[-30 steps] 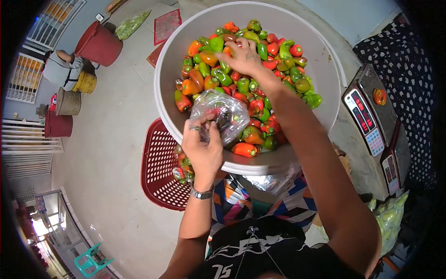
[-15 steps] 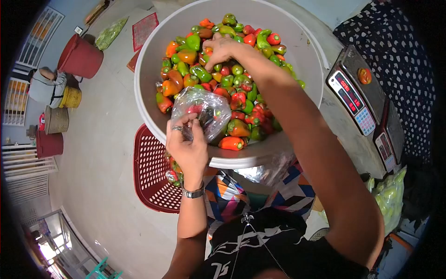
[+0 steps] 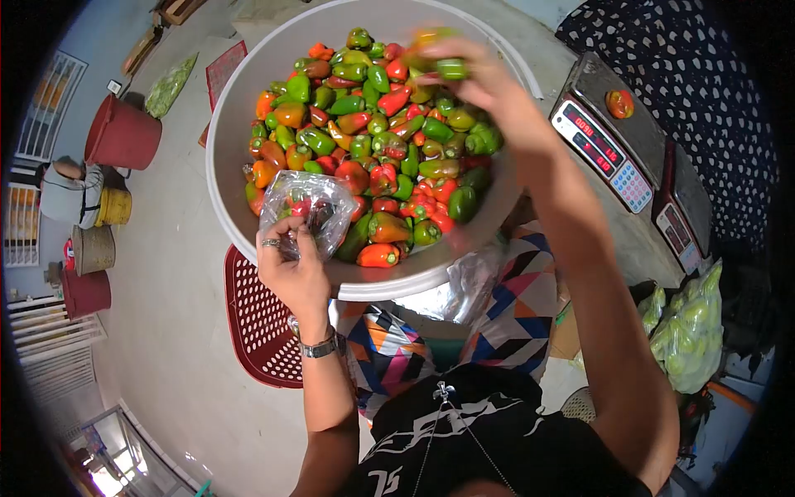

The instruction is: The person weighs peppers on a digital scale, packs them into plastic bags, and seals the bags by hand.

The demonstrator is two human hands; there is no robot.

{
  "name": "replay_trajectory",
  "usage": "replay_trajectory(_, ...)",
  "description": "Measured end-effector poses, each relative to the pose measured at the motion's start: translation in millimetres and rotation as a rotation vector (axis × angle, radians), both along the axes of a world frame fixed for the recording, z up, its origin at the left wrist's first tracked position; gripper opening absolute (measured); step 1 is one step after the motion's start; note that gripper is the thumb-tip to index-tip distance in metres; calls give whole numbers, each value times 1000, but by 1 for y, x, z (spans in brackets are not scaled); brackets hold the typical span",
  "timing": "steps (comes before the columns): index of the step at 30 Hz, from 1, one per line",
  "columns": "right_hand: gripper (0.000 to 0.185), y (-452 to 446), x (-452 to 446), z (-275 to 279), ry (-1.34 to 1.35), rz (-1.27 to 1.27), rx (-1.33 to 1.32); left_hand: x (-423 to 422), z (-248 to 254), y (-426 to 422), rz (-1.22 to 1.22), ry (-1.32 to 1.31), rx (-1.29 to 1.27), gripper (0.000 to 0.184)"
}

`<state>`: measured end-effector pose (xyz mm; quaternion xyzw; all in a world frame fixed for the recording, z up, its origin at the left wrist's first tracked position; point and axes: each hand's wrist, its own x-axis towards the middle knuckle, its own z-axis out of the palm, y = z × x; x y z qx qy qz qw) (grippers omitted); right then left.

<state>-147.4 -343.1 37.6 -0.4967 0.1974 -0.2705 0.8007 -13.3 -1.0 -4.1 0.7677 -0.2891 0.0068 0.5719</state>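
A large grey tub (image 3: 228, 166) in front of me holds many red, green and orange bell peppers (image 3: 352, 178). My left hand (image 3: 291, 265) pinches the edge of a clear plastic bag (image 3: 331, 217) over the tub's near left side. Some peppers show through the film of the bag. Above the far right part of the tub, my right hand (image 3: 480, 79) is raised and smeared by motion. Its fingers are closed around peppers (image 3: 443, 54), at least one green and one orange; how many cannot be made out.
Right of the tub stands a digital scale (image 3: 600, 153) with one pepper (image 3: 619, 103) on its plate, beside a second scale (image 3: 679, 232). A red perforated basket (image 3: 252, 323) is below left. Bagged green produce (image 3: 689, 331) lies at right. A person (image 3: 73, 190) is at far left near buckets.
My right hand has lifted from the pepper pile and moved right, now with peppers in it. The left hand still holds the bag. The whole view has shifted slightly.
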Motion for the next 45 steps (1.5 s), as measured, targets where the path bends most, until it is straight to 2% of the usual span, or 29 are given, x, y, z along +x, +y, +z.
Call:
replay_trajectory(1, 57, -19, -40, 0, -132, 43, -15, 0, 0, -1, 4, -3, 1, 8)
replay_trajectory(2, 54, -4, -83, 20, -122, -188, -91, 0, 0, -1, 7, -5, 5, 8)
replay_trajectory(3, 60, -15, -128, 23, -66, -330, -331, 1, -3, 1, 15, 71, 4, 8)
replay_trajectory(5, 66, -39, -227, 22, 434, -745, -719, 1, -3, 0, 6, 47, -1, 8)
replay_trajectory(6, 65, -68, -279, 9, 773, -904, -906, 1, -3, -1, 3, 35, -4, 8)
replay_trajectory(7, 72, -99, -332, -14, 1014, -1067, -883, 2, -3, -1, -17, -49, 15, 8)
replay_trajectory(8, 77, -111, -364, -24, 1257, -1134, -805, 1, -2, -2, -16, -36, 23, 7)
replay_trajectory(9, 82, -125, -396, -41, 1406, -1073, -821, -1, 0, -2, -13, -24, 30, 7)
replay_trajectory(12, 85, -121, -407, -53, 1564, -1002, -813, -3, 6, -5, -10, -25, 39, 6)
replay_trajectory(16, 93, -142, -406, -63, 1613, -920, -753, -6, 6, -5, 8, -31, 52, 5)
replay_trajectory(22, 112, -152, -395, -63, 1853, -681, -719, -3, 3, -5, 3, -16, 85, 5)
replay_trajectory(29, 122, -141, -393, -52, 1886, -632, -738, -3, 2, -5, -8, -9, 43, 5)
replay_trajectory(32, 123, -145, -404, -50, 1847, -651, -788, -4, 4, -5, -11, -36, 49, 5)
replay_trajectory(39, 107, -138, -436, -15, 1595, -907, -1024, -1, -1, -3, -24, -64, 43, 6)
replay_trajectory(45, 103, -128, -444, 12, 1558, -980, -1005, 2, -5, -2, -32, -102, 36, 7)
